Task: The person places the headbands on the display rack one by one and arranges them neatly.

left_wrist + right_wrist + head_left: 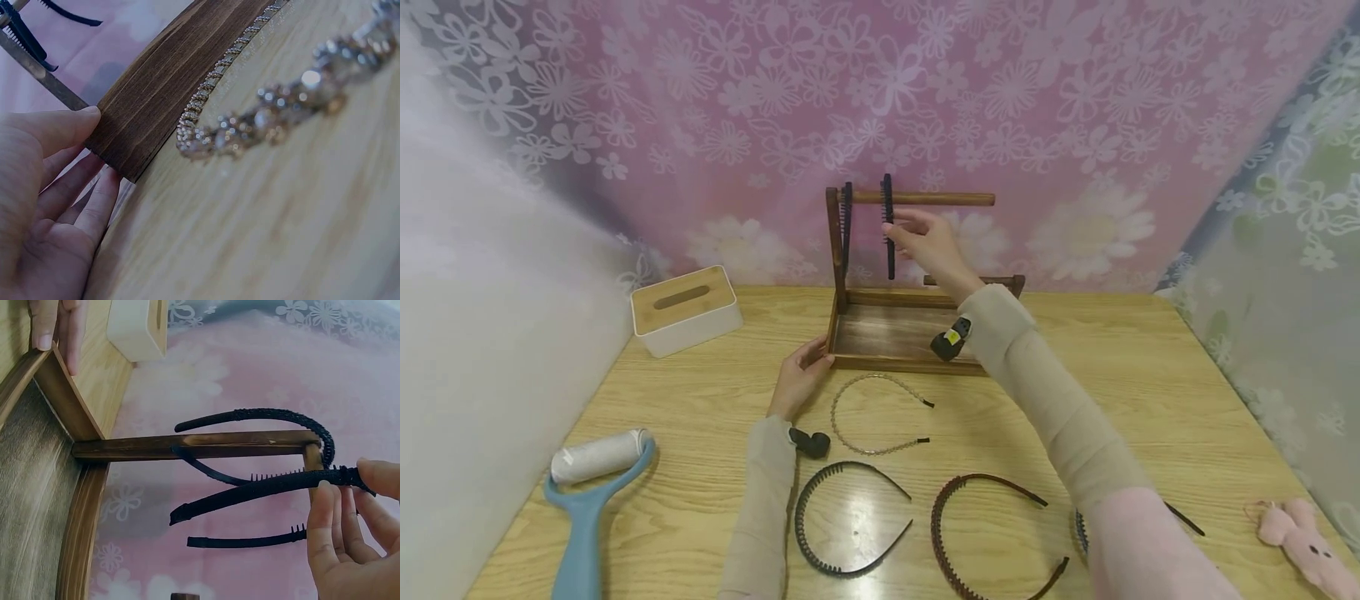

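Observation:
My right hand (931,248) pinches a black toothed headband (889,196) at the upper bar of a wooden stand (951,199). In the right wrist view, thumb and fingers hold that headband (250,492) near its curved top, with its arms pointing down toward the stand's tray. A second black headband (847,217) hangs on the same bar, close to the upright post. Down at the tray's front left corner, my left hand (797,382) grips the wood; the left wrist view shows the thumb on the edge of the tray wall (162,81) and fingers around the corner.
Before the stand lie a beaded headband (835,417), a dark headband (801,529), a brown one (937,533) and another (1183,518) partly under my right arm. A tissue box (688,333) and lint roller (597,467) are left, a pink plush toy (1300,542) right.

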`<state>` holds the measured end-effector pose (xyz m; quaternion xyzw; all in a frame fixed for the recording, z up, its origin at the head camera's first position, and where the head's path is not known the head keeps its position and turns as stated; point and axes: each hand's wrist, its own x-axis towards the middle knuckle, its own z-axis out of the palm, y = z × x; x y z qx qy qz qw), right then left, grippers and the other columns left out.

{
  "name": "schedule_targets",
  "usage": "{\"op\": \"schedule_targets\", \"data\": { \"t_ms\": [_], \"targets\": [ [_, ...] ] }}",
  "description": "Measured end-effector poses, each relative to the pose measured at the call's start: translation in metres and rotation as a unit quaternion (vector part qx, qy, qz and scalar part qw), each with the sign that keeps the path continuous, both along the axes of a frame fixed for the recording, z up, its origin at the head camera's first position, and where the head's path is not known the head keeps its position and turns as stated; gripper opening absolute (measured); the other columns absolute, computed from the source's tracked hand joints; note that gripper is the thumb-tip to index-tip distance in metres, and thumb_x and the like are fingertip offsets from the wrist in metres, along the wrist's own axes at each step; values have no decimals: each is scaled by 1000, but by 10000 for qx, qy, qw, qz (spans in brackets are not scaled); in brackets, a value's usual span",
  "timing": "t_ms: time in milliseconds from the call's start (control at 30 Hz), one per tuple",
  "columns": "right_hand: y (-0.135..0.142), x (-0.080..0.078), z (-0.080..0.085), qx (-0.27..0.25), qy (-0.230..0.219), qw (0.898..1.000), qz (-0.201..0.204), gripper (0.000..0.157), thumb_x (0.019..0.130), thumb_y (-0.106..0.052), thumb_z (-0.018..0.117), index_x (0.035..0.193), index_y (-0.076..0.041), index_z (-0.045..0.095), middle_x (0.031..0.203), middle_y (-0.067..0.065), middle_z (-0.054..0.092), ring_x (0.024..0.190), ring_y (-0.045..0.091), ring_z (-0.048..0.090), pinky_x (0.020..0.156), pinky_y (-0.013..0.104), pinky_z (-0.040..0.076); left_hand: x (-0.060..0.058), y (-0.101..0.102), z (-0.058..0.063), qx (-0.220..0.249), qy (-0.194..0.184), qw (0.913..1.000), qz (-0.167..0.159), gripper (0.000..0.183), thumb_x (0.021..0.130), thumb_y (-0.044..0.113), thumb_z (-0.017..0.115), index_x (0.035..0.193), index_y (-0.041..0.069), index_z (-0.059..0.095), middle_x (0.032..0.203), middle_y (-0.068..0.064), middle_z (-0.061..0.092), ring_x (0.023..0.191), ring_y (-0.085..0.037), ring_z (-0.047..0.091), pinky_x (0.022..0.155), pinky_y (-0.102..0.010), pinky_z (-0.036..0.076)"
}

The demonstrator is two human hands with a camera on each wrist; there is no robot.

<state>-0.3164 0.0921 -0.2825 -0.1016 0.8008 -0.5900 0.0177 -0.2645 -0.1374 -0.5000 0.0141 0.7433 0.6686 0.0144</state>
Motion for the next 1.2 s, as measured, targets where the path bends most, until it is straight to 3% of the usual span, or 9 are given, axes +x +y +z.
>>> {"op": "schedule_targets", "data": {
  "t_ms": [433, 633, 767, 1200],
  "targets": [
    [-22, -4, -12, 272, 179, 9995, -2, 46, 97, -30, 61, 140, -15, 54, 125, 16, 64, 89, 21, 63, 82, 33, 56, 1, 3, -2, 30, 16, 10000, -12, 46, 96, 17, 64, 140, 11, 54, 145, -10, 52, 134, -27, 49, 113, -42, 42],
    [-21, -4, -15, 258, 227, 9994, 66, 48, 98, -33, 59, 142, -14, 51, 129, 15, 63, 96, 25, 64, 84, 36, 58, -2, 4, -1, 73, -84, 9999, -78, 48, 96, 12, 62, 143, 6, 49, 147, -16, 48, 136, -32, 46, 114, -44, 40],
    [-18, -5, -18, 275, 257, 9992, 106, 49, 98, -33, 60, 142, -13, 51, 129, 14, 62, 101, 28, 65, 86, 37, 58, 1, 4, 4, -7, -44, 10000, -62, 47, 96, 13, 62, 141, 7, 51, 146, -16, 50, 135, -31, 48, 113, -43, 41],
    [-11, -8, -36, 255, 111, 9995, 179, 50, 96, -29, 64, 141, -11, 53, 128, 15, 62, 105, 27, 66, 87, 36, 58, 1, 1, 2, -41, 57, 10000, 40, 46, 96, 15, 63, 140, 9, 53, 144, -13, 52, 134, -29, 48, 113, -41, 42]
  ]
}}
